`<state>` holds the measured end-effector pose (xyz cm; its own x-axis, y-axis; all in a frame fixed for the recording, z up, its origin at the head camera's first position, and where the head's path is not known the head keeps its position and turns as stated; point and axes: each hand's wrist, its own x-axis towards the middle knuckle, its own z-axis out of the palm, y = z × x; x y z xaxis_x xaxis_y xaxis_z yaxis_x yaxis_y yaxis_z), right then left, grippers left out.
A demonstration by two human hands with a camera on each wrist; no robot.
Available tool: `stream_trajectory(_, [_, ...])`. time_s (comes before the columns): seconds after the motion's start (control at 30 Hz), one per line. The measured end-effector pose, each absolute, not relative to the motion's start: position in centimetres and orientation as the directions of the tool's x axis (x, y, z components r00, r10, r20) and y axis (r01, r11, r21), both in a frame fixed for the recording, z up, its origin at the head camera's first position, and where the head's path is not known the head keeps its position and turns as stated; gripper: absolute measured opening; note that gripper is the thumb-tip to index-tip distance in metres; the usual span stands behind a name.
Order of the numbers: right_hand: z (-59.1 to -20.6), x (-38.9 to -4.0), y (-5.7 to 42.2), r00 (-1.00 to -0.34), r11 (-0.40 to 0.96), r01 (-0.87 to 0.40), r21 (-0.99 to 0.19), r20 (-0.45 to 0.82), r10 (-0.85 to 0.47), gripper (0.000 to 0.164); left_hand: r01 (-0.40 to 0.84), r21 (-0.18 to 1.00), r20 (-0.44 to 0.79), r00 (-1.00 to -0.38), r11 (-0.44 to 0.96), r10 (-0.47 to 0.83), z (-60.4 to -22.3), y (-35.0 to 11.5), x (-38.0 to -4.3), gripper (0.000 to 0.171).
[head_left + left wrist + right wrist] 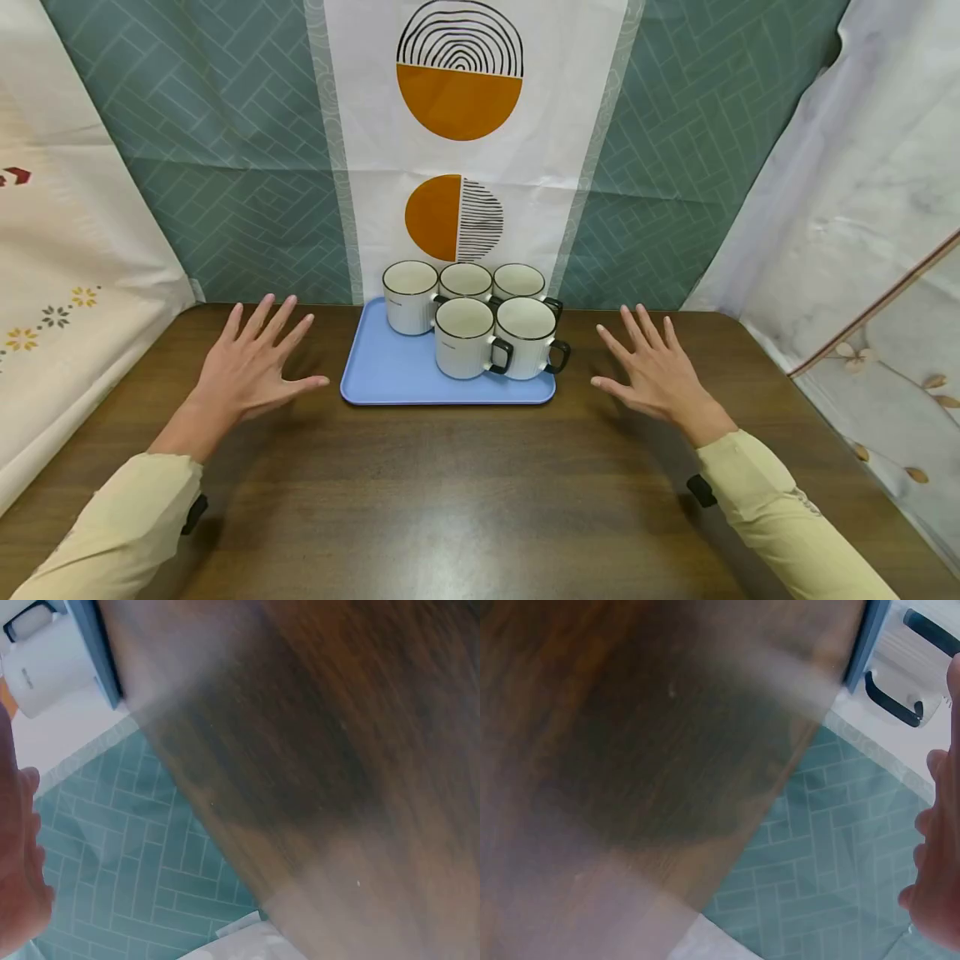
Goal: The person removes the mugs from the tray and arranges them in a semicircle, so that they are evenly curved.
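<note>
The person's left hand (251, 362) is hovering over the brown table (450, 475), fingers straight and splayed, and the right hand (654, 368) is matching it. Between the hands, apart from both, a blue tray (393, 367) is lying flat. Five white mugs (461, 350) are standing upright on it, crowding toward the right hand's side, one black handle (566, 357) pointing toward that hand.

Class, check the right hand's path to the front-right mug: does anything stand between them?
Nothing visible does. The right hand is apart from the front-right mug, whose black handle points toward that hand.
</note>
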<state>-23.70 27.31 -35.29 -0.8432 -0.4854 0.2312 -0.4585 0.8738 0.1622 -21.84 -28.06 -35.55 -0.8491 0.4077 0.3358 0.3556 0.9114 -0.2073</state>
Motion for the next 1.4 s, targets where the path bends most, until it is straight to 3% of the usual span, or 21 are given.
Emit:
stream_trajectory(0.07, [-35.2, -23.5, 27.2, -0.852, 0.877, -0.460, 0.135, 0.210, -0.479, 0.077, 0.348, -0.133, 0.308, -0.875, 0.928, 0.373, -35.4, -28.0, -21.7, 0.091])
stream_trajectory(0.2, [-35.2, -23.2, 26.9, -0.863, 0.881, -0.472, 0.035, 0.185, -0.470, 0.073, 0.317, 0.156, 0.273, -0.924, 0.936, 0.268, -34.8, -27.4, -21.4, 0.075])
stream_trajectory(0.33, [-35.2, -22.9, 26.7, -0.836, 0.856, -0.516, -0.030, 0.235, -0.496, 0.065, 0.272, 0.442, 0.243, -0.954, 0.855, 0.178, -34.0, -26.6, -21.2, 0.064])
stream_trajectory(0.5, [-35.5, -22.3, 26.3, -0.826, 0.840, -0.526, -0.131, 0.311, -0.469, 0.049, 0.179, 0.653, 0.152, -0.983, 0.736, 0.103, -33.4, -25.2, -21.0, 0.062])
stream_trajectory(0.7, [-35.8, -22.2, 25.5, -0.852, 0.821, -0.499, -0.278, 0.329, -0.406, 0.041, 0.083, 0.922, 0.067, -0.996, 0.378, 0.056, -33.5, -23.8, -21.3, 0.061])
stream_trajectory(0.8, [-35.7, -22.4, 25.2, -0.852, 0.799, -0.503, -0.329, 0.343, -0.396, 0.039, 0.084, 0.980, 0.082, -0.996, 0.183, 0.022, -33.8, -23.3, -21.6, 0.061])
stream_trajectory(1.03, [-35.5, -22.8, 24.8, -0.847, 0.749, -0.509, -0.425, 0.405, -0.345, 0.030, 0.070, 0.995, 0.069, -0.998, -0.075, -0.012, -34.8, -22.7, -23.2, 0.060])
stream_trajectory(1.2, [-35.4, -22.9, 24.5, -0.863, 0.727, -0.477, -0.494, 0.419, -0.281, 0.022, 0.014, 0.971, 0.006, -0.999, -0.237, -0.032, -36.3, -22.2, -24.5, 0.031])
stream_trajectory(1.27, [-35.3, -22.9, 24.3, -0.871, 0.721, -0.463, -0.517, 0.418, -0.259, 0.020, -0.007, 0.958, -0.020, -0.999, -0.286, -0.042, -36.8, -21.9, -24.9, 0.022])
stream_trajectory(1.4, [-35.1, -22.9, 24.0, -0.886, 0.711, -0.434, -0.553, 0.404, -0.228, 0.018, -0.062, 0.972, -0.073, -0.997, -0.226, -0.040, -37.7, -21.4, -25.8, 0.040])
